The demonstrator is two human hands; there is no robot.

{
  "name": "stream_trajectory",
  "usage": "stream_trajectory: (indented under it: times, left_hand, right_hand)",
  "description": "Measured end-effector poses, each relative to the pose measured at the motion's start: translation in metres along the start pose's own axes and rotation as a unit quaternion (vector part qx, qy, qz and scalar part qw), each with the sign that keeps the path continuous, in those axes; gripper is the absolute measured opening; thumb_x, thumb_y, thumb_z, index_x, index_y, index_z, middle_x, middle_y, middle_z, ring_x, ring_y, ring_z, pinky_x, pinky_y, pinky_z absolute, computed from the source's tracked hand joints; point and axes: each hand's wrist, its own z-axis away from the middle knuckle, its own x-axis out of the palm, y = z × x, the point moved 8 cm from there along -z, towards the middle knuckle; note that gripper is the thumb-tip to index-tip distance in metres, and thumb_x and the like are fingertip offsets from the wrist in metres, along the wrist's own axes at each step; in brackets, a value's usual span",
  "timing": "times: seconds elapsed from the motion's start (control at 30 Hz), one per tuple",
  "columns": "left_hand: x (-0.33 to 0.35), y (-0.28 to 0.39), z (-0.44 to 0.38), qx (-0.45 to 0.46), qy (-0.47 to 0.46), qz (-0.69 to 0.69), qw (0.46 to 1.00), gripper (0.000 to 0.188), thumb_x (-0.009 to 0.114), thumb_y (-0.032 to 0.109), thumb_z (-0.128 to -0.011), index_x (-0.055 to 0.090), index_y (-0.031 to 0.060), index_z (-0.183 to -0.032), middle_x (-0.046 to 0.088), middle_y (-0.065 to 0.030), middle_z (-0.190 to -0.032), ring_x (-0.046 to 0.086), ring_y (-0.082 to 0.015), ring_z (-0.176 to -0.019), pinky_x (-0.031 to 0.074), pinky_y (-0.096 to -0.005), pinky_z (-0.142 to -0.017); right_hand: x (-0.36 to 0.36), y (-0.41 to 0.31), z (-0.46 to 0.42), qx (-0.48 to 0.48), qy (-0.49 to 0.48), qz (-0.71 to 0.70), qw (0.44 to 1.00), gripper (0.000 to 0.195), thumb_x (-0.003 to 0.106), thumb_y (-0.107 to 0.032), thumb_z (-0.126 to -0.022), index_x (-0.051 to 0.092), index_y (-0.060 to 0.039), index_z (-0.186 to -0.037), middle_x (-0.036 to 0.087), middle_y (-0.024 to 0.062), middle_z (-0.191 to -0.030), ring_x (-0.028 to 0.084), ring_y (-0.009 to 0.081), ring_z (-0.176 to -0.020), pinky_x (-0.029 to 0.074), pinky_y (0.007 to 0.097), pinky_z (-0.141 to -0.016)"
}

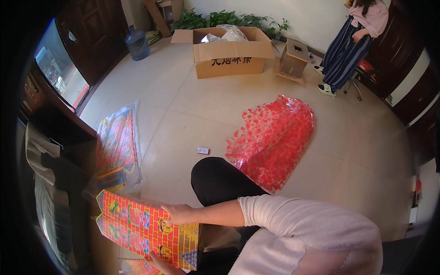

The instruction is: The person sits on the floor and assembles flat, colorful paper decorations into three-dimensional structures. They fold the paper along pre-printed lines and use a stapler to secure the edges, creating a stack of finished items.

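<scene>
A folded paper piece (134, 220) with a red brick pattern, flowers and yellow pointed ends stretches between my two hands at the lower left. My right hand (179, 213) grips its upper edge near the gold-printed end. At the lower edge, my left hand (163, 264) holds it, partly cut off by the frame. A crease runs along the middle of the piece. Beneath it lies another similar printed piece (137, 266), mostly hidden. Just beyond, a clear plastic pack (117, 144) of like printed paper rests on the floor. My bent knee (216, 178) in black trousers is beside my right forearm.
Red-patterned clear plastic wrap (275, 144) lies on the tiled floor near a small box (203, 150). Farther off are an open cardboard carton (230, 67), a blue water jug (137, 44), a wooden box (294, 58) and leafy plants (220, 19). A person (350, 51) stands at the upper right.
</scene>
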Motion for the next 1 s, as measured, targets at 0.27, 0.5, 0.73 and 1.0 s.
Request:
stream_trajectory:
  times: [0.27,0.5,0.73,1.0]
  left_hand:
    - [0.023,0.045,0.057,-0.043,-0.019,0.035,0.998,0.076,0.062,0.033,-0.087,0.031,0.0054,-0.150,0.045,-0.0174,-0.143,0.051,-0.0333,-0.122,0.049,-0.0485,-0.092]
    - [0.031,-0.001,-0.025,0.040,-0.094,0.139,0.985,0.052,0.058,0.019,-0.095,0.041,0.0034,-0.141,0.053,-0.0142,-0.132,0.054,-0.0256,-0.119,0.049,-0.0405,-0.095]
    - [0.029,0.022,-0.009,0.074,-0.069,0.124,0.987,0.055,0.068,0.011,-0.088,0.042,-0.0031,-0.134,0.057,-0.0161,-0.123,0.056,-0.0207,-0.109,0.047,-0.0349,-0.094]
    - [0.056,0.052,0.030,0.074,0.063,-0.286,0.953,0.127,0.085,0.060,-0.063,0.012,0.0033,-0.151,0.022,-0.0307,-0.150,0.019,-0.0458,-0.143,0.017,-0.0616,-0.112]
  right_hand:
    - [0.023,0.035,-0.034,0.043,0.003,-0.058,0.997,0.064,0.063,-0.040,-0.090,0.045,-0.0045,-0.140,0.061,0.0194,-0.129,0.060,0.0330,-0.118,0.048,0.0443,-0.096]
    - [0.005,0.020,-0.029,0.021,-0.011,-0.119,0.993,0.053,0.065,-0.040,-0.091,0.055,-0.0055,-0.129,0.070,0.0132,-0.107,0.067,0.0227,-0.094,0.052,0.0387,-0.083]
    - [0.038,0.041,-0.041,0.023,-0.011,-0.117,0.993,0.051,0.065,-0.035,-0.090,0.052,-0.0033,-0.128,0.067,0.0202,-0.115,0.065,0.0349,-0.109,0.049,0.0435,-0.092]
    - [0.021,0.031,-0.019,0.041,-0.001,-0.040,0.998,0.050,0.060,-0.032,-0.093,0.046,-0.0032,-0.132,0.064,0.0215,-0.121,0.062,0.0369,-0.113,0.047,0.0444,-0.095]
